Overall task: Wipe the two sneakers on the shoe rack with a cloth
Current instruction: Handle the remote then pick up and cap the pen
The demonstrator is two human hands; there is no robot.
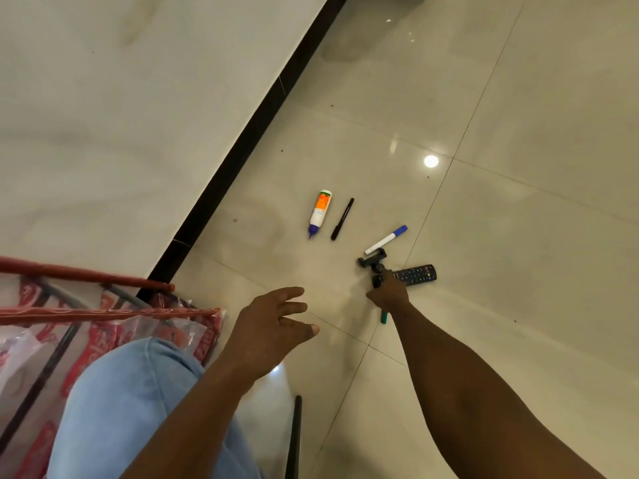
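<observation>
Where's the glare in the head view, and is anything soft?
Head view: a round lamp reflection blows out on the glossy floor, with smaller glints near it and at top centre; the left hand looks slightly soft; the right hand gripping the black clamp mount and the glue bottle read clearly; the frame is tilted.

Clutter crowds the floor [501, 115] ahead; open tiles to the right.
A glue bottle [320, 212], black pen [342, 218], marker [386, 240], remote [415, 274] and the phone stand [371, 259] my right hand [389, 293] grips bar my way; the shoe rack [103, 311] walls off the left.
</observation>
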